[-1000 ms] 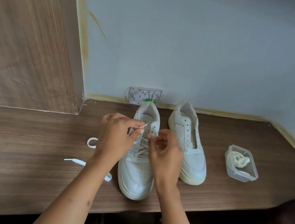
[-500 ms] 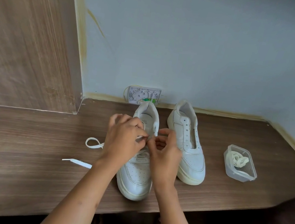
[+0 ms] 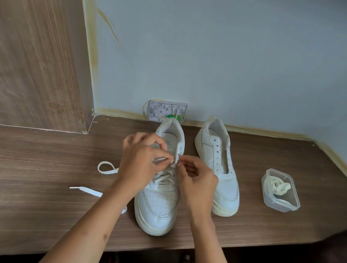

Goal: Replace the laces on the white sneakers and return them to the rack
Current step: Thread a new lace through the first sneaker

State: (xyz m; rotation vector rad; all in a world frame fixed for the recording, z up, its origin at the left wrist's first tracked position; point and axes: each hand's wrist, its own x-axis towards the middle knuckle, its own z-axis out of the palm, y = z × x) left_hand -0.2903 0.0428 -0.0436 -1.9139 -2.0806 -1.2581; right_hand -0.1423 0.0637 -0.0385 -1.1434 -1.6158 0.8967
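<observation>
Two white sneakers stand on the wooden desk, toes toward me. The left sneaker is partly laced with a white lace whose loose part trails to the left over the desk. My left hand pinches the lace end at an upper eyelet on the shoe's right side. My right hand pinches the eyelet flap at the same spot, fingertips meeting the left hand's. The right sneaker has no lace; its eyelets are bare.
A clear plastic box holding a coiled cream lace sits at the right. A small open wall plate stands against the wall behind the shoes. A wooden panel rises at the left; the desk's front edge runs below my forearms.
My left hand moved right across the tongue, carrying the lace end to the right-side eyelet. The lace on the desk shifted slightly. My right hand stayed at the eyelet flap.
</observation>
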